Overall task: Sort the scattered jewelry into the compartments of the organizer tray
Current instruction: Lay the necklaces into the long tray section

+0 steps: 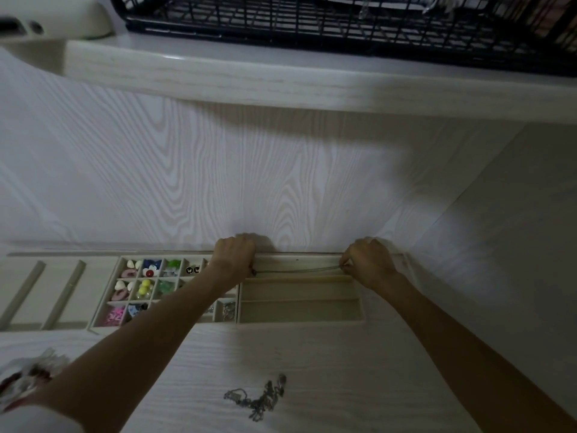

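Observation:
A cream organizer tray (301, 320) lies against the back wall of the desk. My left hand (234, 256) and my right hand (368, 262) each pinch one end of a thin silver necklace chain (299, 270), stretched straight over the tray's rearmost long slot. The small-compartment section (150, 289) to the left holds colourful earrings and charms; my left forearm covers part of it. A tangled pile of dark chains (259, 398) lies on the desk in front of me.
A further tray section with two slanted dividers (43, 292) sits at the far left. Some crumpled plastic or fabric (28, 376) lies at the lower left. A shelf with a black wire basket (343, 23) overhangs the desk.

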`<state>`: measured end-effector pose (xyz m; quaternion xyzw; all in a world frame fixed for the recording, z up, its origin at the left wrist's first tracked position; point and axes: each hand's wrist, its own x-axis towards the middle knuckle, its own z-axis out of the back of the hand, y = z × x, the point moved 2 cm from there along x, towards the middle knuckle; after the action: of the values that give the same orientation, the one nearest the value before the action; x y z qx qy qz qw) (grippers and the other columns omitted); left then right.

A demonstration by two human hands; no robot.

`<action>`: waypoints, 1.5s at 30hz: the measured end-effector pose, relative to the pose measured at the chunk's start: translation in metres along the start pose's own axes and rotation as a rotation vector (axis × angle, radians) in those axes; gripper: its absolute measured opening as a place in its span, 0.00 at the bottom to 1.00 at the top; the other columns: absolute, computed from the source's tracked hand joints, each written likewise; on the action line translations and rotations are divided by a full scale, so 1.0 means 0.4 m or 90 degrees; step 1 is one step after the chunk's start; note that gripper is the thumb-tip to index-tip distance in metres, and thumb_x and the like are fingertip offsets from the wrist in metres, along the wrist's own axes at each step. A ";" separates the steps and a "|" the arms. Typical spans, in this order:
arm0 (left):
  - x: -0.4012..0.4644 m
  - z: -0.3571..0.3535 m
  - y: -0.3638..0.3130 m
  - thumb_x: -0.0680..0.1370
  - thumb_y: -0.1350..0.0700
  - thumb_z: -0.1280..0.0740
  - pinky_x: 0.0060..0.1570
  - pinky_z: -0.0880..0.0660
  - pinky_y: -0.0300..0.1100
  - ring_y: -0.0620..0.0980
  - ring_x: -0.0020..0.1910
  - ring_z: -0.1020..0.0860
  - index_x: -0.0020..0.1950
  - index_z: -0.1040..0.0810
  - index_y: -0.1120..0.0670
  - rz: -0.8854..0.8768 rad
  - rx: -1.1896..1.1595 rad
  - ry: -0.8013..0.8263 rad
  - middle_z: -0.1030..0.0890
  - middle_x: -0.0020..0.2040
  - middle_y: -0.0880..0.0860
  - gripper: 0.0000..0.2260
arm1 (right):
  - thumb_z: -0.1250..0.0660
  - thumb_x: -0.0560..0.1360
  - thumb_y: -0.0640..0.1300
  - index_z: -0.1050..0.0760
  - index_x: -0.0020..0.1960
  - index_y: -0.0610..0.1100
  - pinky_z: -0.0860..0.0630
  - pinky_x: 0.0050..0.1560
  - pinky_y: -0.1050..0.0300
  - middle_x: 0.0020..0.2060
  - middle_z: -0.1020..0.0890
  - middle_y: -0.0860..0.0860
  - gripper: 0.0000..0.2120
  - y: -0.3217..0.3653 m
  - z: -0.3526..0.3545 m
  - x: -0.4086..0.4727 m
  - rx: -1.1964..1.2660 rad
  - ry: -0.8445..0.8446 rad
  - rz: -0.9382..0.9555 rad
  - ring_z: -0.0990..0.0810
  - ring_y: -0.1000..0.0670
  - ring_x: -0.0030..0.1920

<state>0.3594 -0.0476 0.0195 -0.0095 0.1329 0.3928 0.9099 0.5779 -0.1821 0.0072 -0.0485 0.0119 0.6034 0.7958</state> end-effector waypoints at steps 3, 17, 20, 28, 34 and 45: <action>0.000 0.003 -0.003 0.76 0.53 0.33 0.53 0.27 0.45 0.53 0.53 0.21 0.57 0.24 0.58 -0.002 0.008 0.002 0.21 0.55 0.55 0.13 | 0.37 0.77 0.47 0.19 0.55 0.51 0.36 0.53 0.60 0.53 0.18 0.50 0.11 0.008 0.004 0.001 0.000 -0.001 0.016 0.23 0.48 0.54; -0.009 0.021 -0.020 0.78 0.59 0.36 0.52 0.26 0.43 0.52 0.51 0.21 0.60 0.27 0.58 0.038 0.040 -0.019 0.21 0.54 0.55 0.11 | 0.34 0.73 0.40 0.17 0.49 0.47 0.39 0.44 0.61 0.50 0.17 0.49 0.09 0.027 -0.014 0.026 -0.017 0.009 -0.050 0.23 0.48 0.51; -0.014 0.025 -0.027 0.78 0.60 0.37 0.53 0.26 0.44 0.52 0.52 0.21 0.61 0.28 0.58 0.024 0.018 -0.032 0.22 0.55 0.55 0.11 | 0.34 0.73 0.40 0.16 0.49 0.47 0.37 0.44 0.62 0.49 0.17 0.49 0.09 0.022 -0.024 0.025 0.020 -0.004 -0.057 0.22 0.49 0.50; -0.013 0.012 0.021 0.76 0.51 0.32 0.58 0.29 0.45 0.51 0.59 0.24 0.65 0.26 0.47 -0.006 -0.152 0.036 0.23 0.62 0.51 0.17 | 0.35 0.76 0.39 0.18 0.53 0.48 0.26 0.50 0.59 0.56 0.19 0.49 0.10 -0.051 -0.004 -0.016 0.322 0.045 -0.110 0.21 0.49 0.53; -0.035 0.000 0.010 0.79 0.55 0.38 0.61 0.31 0.45 0.51 0.64 0.27 0.73 0.38 0.38 -0.163 -0.047 0.182 0.27 0.68 0.48 0.25 | 0.49 0.81 0.37 0.31 0.68 0.59 0.41 0.58 0.56 0.60 0.25 0.48 0.23 -0.003 0.010 -0.029 0.081 0.140 0.011 0.32 0.47 0.63; -0.033 0.001 0.020 0.78 0.54 0.39 0.59 0.29 0.45 0.51 0.61 0.24 0.70 0.32 0.43 -0.106 -0.044 0.162 0.24 0.64 0.50 0.20 | 0.47 0.80 0.38 0.27 0.65 0.57 0.42 0.63 0.53 0.62 0.25 0.49 0.22 0.000 0.001 -0.031 0.098 0.130 -0.035 0.33 0.48 0.66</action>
<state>0.3450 -0.0517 0.0238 -0.1019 0.2325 0.3158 0.9142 0.5747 -0.1940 0.0087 -0.0486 0.1381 0.5707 0.8080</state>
